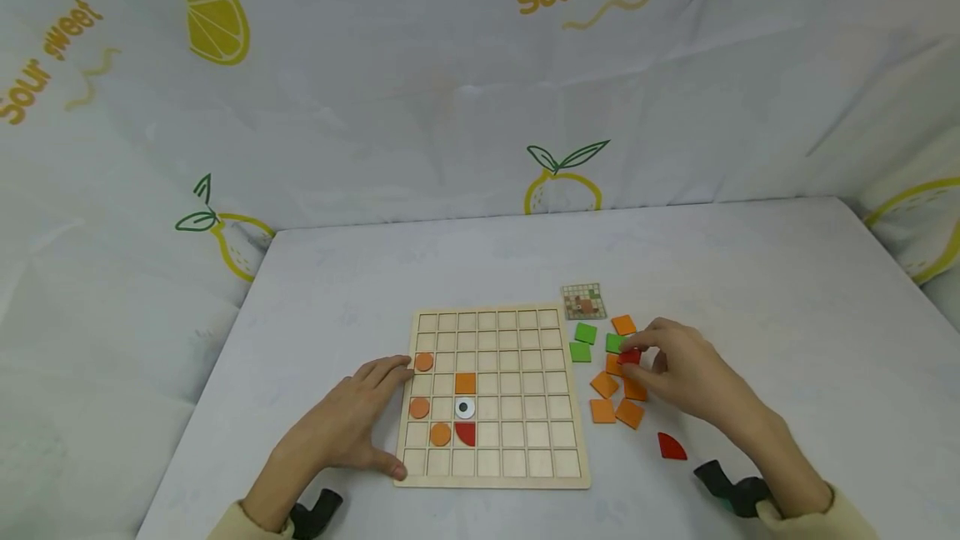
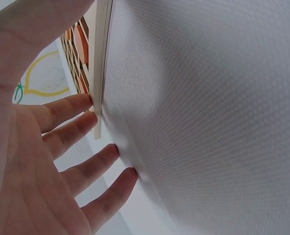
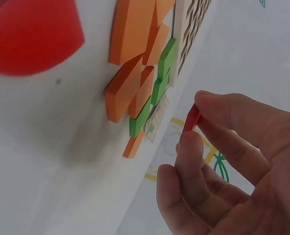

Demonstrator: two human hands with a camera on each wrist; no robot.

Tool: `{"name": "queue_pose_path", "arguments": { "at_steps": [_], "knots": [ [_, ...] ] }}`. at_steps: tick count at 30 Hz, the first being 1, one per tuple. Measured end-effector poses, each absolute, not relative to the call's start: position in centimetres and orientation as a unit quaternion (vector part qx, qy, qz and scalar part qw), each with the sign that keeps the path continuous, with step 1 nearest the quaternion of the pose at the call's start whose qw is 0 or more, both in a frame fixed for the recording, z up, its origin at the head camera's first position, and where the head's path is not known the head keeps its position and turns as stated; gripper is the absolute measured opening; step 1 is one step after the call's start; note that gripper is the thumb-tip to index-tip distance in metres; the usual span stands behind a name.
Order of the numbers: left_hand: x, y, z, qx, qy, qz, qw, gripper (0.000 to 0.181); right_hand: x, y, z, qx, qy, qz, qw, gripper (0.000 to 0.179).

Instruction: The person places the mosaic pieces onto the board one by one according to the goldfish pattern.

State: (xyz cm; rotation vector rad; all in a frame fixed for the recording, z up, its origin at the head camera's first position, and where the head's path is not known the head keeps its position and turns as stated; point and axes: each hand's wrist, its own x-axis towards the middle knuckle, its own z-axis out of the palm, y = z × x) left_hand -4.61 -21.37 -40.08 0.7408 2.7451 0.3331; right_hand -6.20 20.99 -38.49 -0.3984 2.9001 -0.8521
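My right hand (image 1: pixel 686 369) pinches a red quarter-circle tile (image 3: pixel 191 118) between thumb and fingers, above the loose tiles to the right of the board. With fingers spread, my left hand (image 1: pixel 348 419) touches the left edge of the wooden grid board (image 1: pixel 517 481); in the left wrist view its fingertips (image 2: pixel 88 101) meet that edge. On the board sit several orange discs (image 1: pixel 440 434), an orange square (image 1: pixel 465 382), a white disc with a dark dot (image 1: pixel 465 407) and a red quarter-circle (image 1: pixel 466 433).
Orange square tiles (image 1: pixel 602 411) and green square tiles (image 1: pixel 586 333) lie loose right of the board. Another red quarter-circle (image 1: pixel 671 446) lies nearer the right wrist. A small printed pattern card (image 1: pixel 583 302) lies at the board's far right corner. A white cloth (image 1: pixel 337 273) covers the table.
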Motion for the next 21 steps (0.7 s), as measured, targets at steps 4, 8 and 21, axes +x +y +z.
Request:
{"name": "queue_pose_path", "arguments": {
  "at_steps": [4, 8, 21],
  "knots": [
    [-4.6, -21.4, -40.1, 0.256, 0.95, 0.117, 0.138, 0.119, -6.3, 20.0, -38.1, -0.148, 0.942, -0.296, 0.054, 0.017],
    [-4.6, -21.4, -40.1, 0.256, 0.95, 0.117, 0.137, 0.119, -6.5, 18.9, -37.8, -0.161, 0.934, -0.311, 0.063, 0.013],
    [-4.6, -21.5, -40.2, 0.251, 0.95, 0.118, 0.142, 0.12, -7.6, 14.7, -37.1, -0.218, 0.925, -0.308, 0.04, 0.012]
  ]
}}
